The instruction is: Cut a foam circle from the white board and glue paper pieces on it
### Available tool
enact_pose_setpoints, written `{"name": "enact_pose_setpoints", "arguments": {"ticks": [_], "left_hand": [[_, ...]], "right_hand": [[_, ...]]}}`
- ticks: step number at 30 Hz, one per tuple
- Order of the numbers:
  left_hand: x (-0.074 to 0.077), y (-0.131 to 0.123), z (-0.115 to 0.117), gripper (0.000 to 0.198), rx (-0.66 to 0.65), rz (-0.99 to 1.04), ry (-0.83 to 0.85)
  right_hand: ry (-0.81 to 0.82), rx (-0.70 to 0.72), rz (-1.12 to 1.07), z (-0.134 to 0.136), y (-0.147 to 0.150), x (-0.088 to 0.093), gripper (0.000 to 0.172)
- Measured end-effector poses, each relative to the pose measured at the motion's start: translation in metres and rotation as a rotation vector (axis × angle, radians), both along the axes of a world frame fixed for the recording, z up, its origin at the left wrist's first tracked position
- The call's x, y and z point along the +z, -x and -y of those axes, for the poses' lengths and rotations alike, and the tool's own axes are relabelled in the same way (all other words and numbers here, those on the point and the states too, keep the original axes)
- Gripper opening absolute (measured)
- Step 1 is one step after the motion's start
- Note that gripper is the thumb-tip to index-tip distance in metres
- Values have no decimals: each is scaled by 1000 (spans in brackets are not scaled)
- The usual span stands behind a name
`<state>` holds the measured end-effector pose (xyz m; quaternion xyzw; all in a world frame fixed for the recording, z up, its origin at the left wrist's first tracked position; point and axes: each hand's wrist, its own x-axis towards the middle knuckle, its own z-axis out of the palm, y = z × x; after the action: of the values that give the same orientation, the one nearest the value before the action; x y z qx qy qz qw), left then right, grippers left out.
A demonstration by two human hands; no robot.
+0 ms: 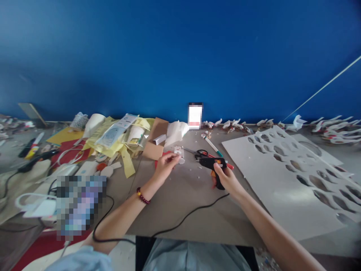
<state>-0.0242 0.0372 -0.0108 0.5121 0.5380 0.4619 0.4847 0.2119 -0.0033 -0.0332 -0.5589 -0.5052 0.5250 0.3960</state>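
My right hand [225, 180] is wrapped round the grip of a black hot glue gun [212, 163], whose nozzle points left and whose black cord [180, 222] trails back toward me. My left hand [166, 164], with a dark red bead bracelet at the wrist, pinches a small white cut-out piece [179, 155] lying over a red scrap on the grey table [180, 195]. The gun's nozzle sits a short way right of that piece. Red-handled scissors [201, 153] lie just behind the gun.
A large white foam sheet [293, 180] with several oval holes covers the right. Yellow and white paper, rolls and packets pile up at the left [118, 139]. Small white bird-like shapes [234, 123] line the blue wall. A green-tipped pen [213, 146] lies behind the scissors.
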Motion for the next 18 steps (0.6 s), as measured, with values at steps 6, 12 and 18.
{"name": "enact_pose_setpoints", "arguments": {"ticks": [6,12,18], "left_hand": [[1,6,-7,26,94,23,-44],[-3,4,-6,30,73,-8,-36],[-4,5,-7,31,63,-4,-60]], "right_hand": [[-89,20,385,3,5,-1,53],[-188,26,635,11,15,-2,64],[-100,142,1033,16,20,8,67]]}}
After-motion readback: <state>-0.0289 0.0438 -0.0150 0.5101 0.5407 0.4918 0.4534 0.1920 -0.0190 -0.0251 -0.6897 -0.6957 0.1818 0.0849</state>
